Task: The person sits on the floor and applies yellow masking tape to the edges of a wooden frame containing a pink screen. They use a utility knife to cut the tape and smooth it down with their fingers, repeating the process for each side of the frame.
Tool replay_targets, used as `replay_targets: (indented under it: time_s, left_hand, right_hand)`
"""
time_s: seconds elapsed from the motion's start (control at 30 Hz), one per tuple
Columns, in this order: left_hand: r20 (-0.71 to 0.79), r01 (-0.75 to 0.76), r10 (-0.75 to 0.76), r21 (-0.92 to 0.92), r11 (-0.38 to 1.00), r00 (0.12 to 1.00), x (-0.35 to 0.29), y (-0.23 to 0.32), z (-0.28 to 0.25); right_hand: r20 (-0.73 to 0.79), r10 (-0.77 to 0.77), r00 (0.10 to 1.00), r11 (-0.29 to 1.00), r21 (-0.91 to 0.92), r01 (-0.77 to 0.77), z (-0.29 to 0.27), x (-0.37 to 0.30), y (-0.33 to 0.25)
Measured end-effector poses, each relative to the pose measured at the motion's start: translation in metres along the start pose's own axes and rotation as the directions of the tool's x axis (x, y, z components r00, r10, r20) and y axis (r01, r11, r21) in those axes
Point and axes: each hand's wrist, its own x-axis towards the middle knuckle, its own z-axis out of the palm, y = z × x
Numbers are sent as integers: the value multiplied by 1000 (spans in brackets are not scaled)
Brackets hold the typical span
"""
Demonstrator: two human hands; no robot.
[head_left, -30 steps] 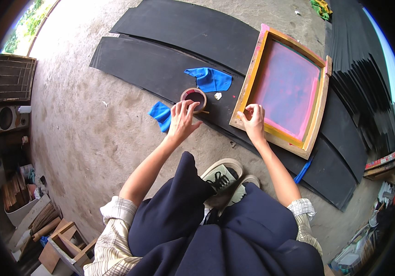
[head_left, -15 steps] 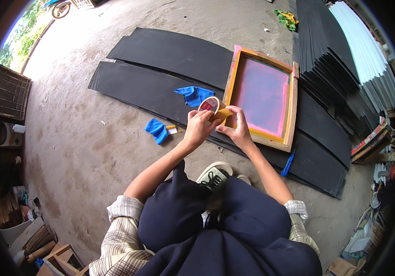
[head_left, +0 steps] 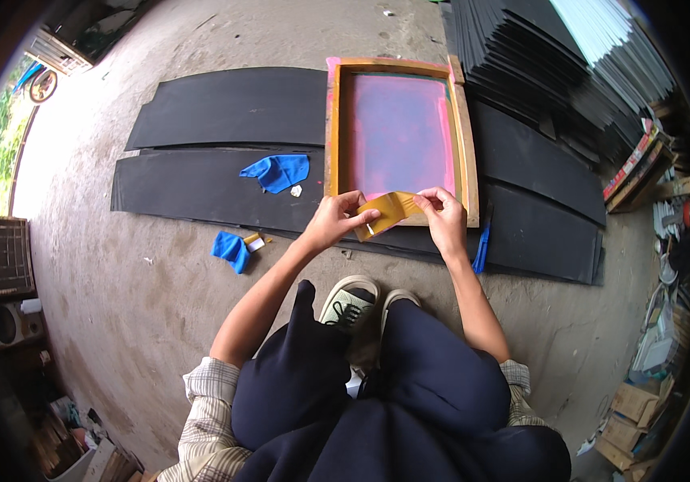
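My left hand is closed around a roll of yellow-brown adhesive tape, thumb lying across its face. Between thumb and fingers, my right hand pinches the end of a short strip stretched from the roll. Both hands are over the near edge of a wooden screen-printing frame. Its mesh is bluish-purple with pink borders. The frame lies on long black sheets. A crumpled blue cloth rests left of my hands, and a slim blue tool lies at right.
Another blue cloth is on the concrete floor beside a small yellow-and-white piece. Stacked black sheets and white sheets stand at far right. Cardboard boxes sit at lower right, a speaker box at left.
The tape roll has turned from showing its round side to showing its outer face. My right hand has moved away rightward, drawing out the strip. The view has shifted and rotated.
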Motion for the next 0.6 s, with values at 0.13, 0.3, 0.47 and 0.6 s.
replay_targets:
  time_s: [0.13, 0.3, 0.47, 0.6]
  left_hand:
    - [87, 1, -17, 186, 983, 996, 22, 1, 0]
    - [86, 34, -66, 332, 943, 994, 23, -18, -33]
    - [110, 84, -137, 389, 917, 984, 29, -16, -29]
    - [88, 69, -116, 416, 907, 989, 26, -21, -31]
  right_hand:
    - [-107, 171, 979, 981, 113, -159, -44, 0, 39]
    - [-220, 392, 893, 907, 253, -336, -109, -5, 107]
    - [-107, 577, 809, 788, 334, -517, -90, -28, 148]
    - [-129, 603, 787, 787, 260, -560, -75, -25, 157]
